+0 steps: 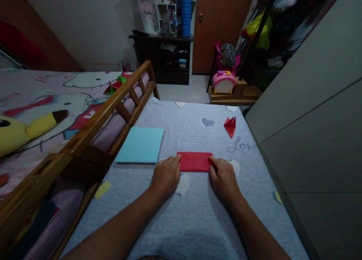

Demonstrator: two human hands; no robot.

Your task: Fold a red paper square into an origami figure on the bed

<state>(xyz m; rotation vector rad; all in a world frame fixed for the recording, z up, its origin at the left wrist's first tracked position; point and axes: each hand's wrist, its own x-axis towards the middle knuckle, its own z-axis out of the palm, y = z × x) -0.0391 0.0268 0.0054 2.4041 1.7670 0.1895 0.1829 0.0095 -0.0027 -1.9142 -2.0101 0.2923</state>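
Observation:
A red sheet of paper (195, 162), folded into a flat rectangle, lies on the grey-blue bedsheet (192, 222) in front of me. My left hand (166, 173) grips its left end, fingers curled and thumb side against the paper. At the opposite end, my right hand (224, 174) pinches the right edge between thumb and fingers. To the left of my left hand rests a stack of light blue paper (140, 145). A small folded red paper piece (230, 127) with pointed tips sits farther off to the right.
A wooden bed rail (110, 98) runs along the left, with a yellow plush toy (31, 132) beyond it. Pale cabinet panels (319, 139) border the right side. Past the bed's far edge stand a dark shelf (164, 60) and a pink toy case (224, 82).

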